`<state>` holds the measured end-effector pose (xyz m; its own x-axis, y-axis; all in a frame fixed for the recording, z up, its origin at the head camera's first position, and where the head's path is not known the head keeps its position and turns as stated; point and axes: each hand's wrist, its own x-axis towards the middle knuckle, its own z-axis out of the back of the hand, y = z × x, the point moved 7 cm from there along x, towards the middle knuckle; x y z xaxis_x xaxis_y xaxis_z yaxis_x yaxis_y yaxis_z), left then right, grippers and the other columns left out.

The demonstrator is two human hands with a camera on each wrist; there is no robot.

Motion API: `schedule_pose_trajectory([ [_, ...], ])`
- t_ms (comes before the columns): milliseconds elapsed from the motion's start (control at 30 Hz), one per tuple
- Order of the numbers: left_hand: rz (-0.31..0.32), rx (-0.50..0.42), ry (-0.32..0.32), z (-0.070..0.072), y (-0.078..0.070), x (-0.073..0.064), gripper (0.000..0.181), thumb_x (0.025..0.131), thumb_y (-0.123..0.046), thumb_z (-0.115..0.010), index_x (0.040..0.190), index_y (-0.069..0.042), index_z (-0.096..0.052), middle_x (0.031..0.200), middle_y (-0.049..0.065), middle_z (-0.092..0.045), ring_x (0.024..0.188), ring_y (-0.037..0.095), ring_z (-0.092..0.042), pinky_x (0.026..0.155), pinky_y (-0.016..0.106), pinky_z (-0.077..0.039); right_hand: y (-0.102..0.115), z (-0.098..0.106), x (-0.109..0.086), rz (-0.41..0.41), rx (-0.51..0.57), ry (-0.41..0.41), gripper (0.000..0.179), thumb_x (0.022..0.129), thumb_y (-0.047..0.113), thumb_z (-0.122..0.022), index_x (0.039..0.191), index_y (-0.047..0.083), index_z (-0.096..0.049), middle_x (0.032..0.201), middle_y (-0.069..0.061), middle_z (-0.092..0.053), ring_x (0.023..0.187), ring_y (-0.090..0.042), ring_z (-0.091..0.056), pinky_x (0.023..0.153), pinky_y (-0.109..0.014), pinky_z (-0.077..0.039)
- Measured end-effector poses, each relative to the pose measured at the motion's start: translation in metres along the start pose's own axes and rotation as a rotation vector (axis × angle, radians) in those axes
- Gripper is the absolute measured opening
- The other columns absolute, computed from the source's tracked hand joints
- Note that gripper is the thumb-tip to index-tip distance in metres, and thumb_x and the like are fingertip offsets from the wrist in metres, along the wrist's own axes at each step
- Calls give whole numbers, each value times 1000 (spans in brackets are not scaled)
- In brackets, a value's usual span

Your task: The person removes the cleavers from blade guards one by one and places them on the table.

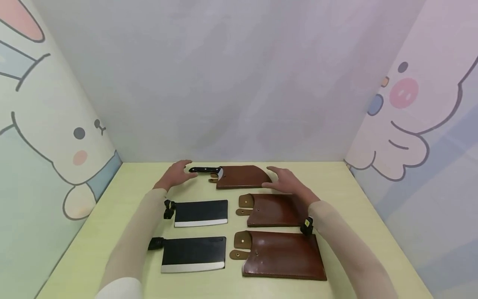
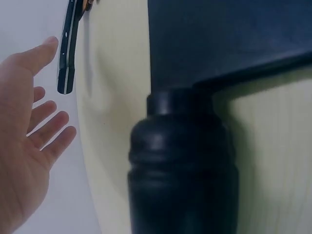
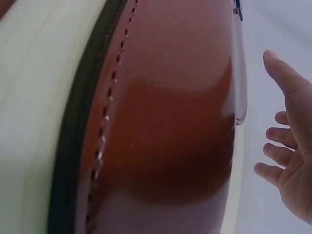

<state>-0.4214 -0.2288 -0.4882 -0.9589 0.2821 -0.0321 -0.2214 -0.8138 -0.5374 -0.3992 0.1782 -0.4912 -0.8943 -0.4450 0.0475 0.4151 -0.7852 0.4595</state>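
Note:
At the back of the table lies a brown leather sheath with a knife in it; the knife's black riveted handle sticks out to the left. My left hand is spread beside the handle's end, with thumb and fingers apart. In the left wrist view the same handle shows just past the thumb of the left hand, whose palm is bare. My right hand hovers at the sheath's rounded right end, fingers loosely extended. Nothing lies in the palm of the right hand in the right wrist view.
Nearer me on the left lie two black cleavers, a middle cleaver and a front cleaver. To their right are a middle sheath and a front sheath with snap straps. A grey wall stands behind the table.

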Motion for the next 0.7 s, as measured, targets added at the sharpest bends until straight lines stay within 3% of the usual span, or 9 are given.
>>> schedule_pose_trajectory([
  [333,24,-14,25,-18,0,15,69,101,-36,-66,154,2,-41,153,29,-44,138,48,-44,109,60,-38,-7,-18,15,-28,-39,59,98,87,59,-75,156,-1,-38,149,-23,-52,135,-41,-52,109,-56,-42],
  [700,1,14,17,-25,0,22,58,101,-31,-67,148,0,-51,152,26,-47,142,46,-41,114,58,-34,-8,-29,20,-39,4,84,99,86,59,-77,156,1,-38,141,-19,-59,129,-37,-57,105,-52,-45],
])
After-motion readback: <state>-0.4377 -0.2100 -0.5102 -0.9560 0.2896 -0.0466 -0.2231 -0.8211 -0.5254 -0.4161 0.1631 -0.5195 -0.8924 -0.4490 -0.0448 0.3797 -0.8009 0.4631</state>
